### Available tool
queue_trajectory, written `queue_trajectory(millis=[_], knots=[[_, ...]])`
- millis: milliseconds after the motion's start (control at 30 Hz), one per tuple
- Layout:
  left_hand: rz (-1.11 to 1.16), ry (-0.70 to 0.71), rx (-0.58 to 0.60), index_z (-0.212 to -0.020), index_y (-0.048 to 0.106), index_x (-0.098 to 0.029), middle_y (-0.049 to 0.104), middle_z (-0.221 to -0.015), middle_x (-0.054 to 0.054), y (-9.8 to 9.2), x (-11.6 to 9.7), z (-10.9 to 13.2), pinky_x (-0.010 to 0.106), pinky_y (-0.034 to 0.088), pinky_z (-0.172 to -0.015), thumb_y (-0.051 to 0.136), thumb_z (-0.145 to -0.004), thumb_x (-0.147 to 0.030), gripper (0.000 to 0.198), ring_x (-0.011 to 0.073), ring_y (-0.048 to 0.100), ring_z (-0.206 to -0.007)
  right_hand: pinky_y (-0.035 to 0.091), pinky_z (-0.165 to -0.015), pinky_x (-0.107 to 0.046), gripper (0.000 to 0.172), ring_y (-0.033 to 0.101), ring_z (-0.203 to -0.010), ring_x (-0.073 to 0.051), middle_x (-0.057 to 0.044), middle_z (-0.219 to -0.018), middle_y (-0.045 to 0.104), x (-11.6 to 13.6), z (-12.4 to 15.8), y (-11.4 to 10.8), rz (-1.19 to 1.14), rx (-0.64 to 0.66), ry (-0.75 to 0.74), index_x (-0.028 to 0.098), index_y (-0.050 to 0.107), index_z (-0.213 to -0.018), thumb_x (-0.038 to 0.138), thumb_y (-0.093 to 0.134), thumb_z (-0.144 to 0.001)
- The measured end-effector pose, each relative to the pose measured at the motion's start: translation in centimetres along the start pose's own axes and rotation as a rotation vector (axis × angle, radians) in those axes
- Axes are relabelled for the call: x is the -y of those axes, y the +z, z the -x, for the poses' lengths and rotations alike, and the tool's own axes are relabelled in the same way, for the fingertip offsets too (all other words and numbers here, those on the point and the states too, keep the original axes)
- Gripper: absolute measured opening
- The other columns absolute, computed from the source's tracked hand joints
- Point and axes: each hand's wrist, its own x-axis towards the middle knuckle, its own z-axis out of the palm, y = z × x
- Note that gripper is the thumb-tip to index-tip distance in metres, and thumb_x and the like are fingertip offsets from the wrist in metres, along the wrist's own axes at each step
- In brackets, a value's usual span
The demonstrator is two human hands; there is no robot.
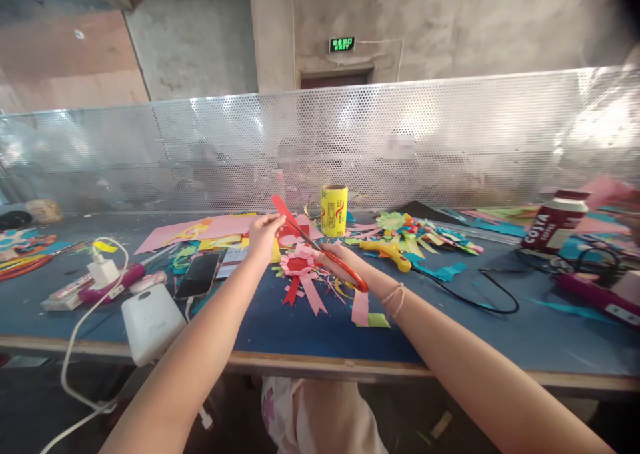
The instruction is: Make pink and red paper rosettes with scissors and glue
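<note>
My left hand [267, 233] pinches a red paper strip [283, 207], which sticks up past my fingertips. In my right hand [336, 259] are scissors [356, 279] with red-orange handles, their blades pointing up and left against the strip. How far apart the blades are, I cannot make out. Below both hands lies a pink and red paper rosette [300, 267] with a red tail and a pink tail. Beside my right wrist are a pink paper piece [360, 307] and a green one.
Behind my hands stands a yellow tape roll [334, 211]. A yellow glue gun [387, 253] with a black cord lies to the right, near a brown bottle [554, 222]. On the left are a phone [198, 276], a white power bank [151, 324] and cables. A perforated metal panel [225, 154] borders the back.
</note>
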Motion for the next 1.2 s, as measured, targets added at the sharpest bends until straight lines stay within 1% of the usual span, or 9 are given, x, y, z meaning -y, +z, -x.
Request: queue_trajectory(millis=[167, 367, 533, 733, 933, 1100, 1200], knots=[[0.0, 0.001, -0.01, -0.067, 0.065, -0.015, 0.06, -0.059, -0.001, 0.0, -0.2, 0.1, 0.02, 0.035, -0.048, 0.076, -0.051, -0.03, 0.024, 0.0074, 0.049, -0.05, 0.032, -0.049, -0.025, 0.035, 0.041, -0.049, -0.01, 0.002, -0.055, 0.045, 0.2, -0.1, 0.0, 0.066, -0.021, 0.014, 0.018, 0.044, -0.065, 0.046, 0.039, -0.086], [0.019, -0.04, -0.015, -0.067, 0.065, -0.015, 0.06, -0.06, -0.001, 0.0, -0.2, 0.1, 0.02, 0.038, -0.049, 0.075, -0.05, -0.029, 0.025, 0.0084, 0.052, -0.053, 0.031, -0.048, -0.025, 0.03, 0.041, -0.049, -0.01, 0.001, -0.055, 0.046, -0.6, -0.6, 0.2, 0.081, -0.039, 0.029, 0.018, 0.045, -0.065, 0.042, 0.042, -0.083], [0.062, -0.064, 0.016, -0.069, 0.065, -0.016, 0.062, -0.062, 0.0, 0.0, -0.1, 0.0, 0.022, 0.043, -0.054, 0.074, -0.049, -0.026, 0.024, 0.0097, 0.055, -0.055, 0.03, -0.048, -0.025, 0.034, 0.039, -0.049, -0.009, 0.002, -0.054, 0.043, -0.9, -0.6, 0.2, 0.097, -0.055, -0.032, 0.018, 0.044, -0.063, 0.046, 0.045, -0.081], [0.061, -0.041, 0.035, -0.07, 0.065, -0.016, 0.063, -0.067, 0.001, -0.1, 0.0, -0.1, 0.023, 0.045, -0.056, 0.072, -0.051, -0.026, 0.023, 0.0103, 0.057, -0.057, 0.029, -0.046, -0.025, 0.037, 0.037, -0.046, -0.009, 0.003, -0.05, 0.039, -0.5, -0.4, 0.1, 0.044, -0.051, 0.016, 0.018, 0.042, -0.062, 0.05, 0.045, -0.08], [0.078, -0.05, 0.049, -0.07, 0.064, -0.016, 0.063, -0.068, 0.001, -0.1, 0.0, 0.0, 0.023, 0.046, -0.056, 0.072, -0.051, -0.027, 0.024, 0.0103, 0.057, -0.058, 0.03, -0.047, -0.025, 0.036, 0.036, -0.048, -0.009, 0.002, -0.053, 0.04, -0.3, -0.4, 0.1, 0.046, -0.083, 0.004, 0.018, 0.043, -0.06, 0.048, 0.047, -0.08], [0.069, -0.046, 0.036, -0.067, 0.06, -0.016, 0.059, -0.063, -0.001, 0.1, -0.2, 0.3, 0.022, 0.045, -0.056, 0.074, -0.05, -0.029, 0.026, 0.0092, 0.054, -0.056, 0.031, -0.047, -0.025, 0.031, 0.042, -0.05, -0.01, 0.001, -0.056, 0.046, 0.1, -0.4, 0.1, 0.045, -0.043, 0.023, 0.017, 0.045, -0.064, 0.043, 0.046, -0.081], [0.058, -0.02, 0.003, -0.069, 0.058, -0.017, 0.057, -0.064, -0.002, 0.0, -0.2, 0.2, 0.022, 0.044, -0.056, 0.073, -0.053, -0.032, 0.027, 0.0082, 0.053, -0.055, 0.033, -0.048, -0.025, 0.031, 0.044, -0.05, -0.01, 0.001, -0.057, 0.048, 0.1, -0.3, 0.0, 0.081, -0.041, 0.009, 0.018, 0.045, -0.065, 0.045, 0.045, -0.082]])
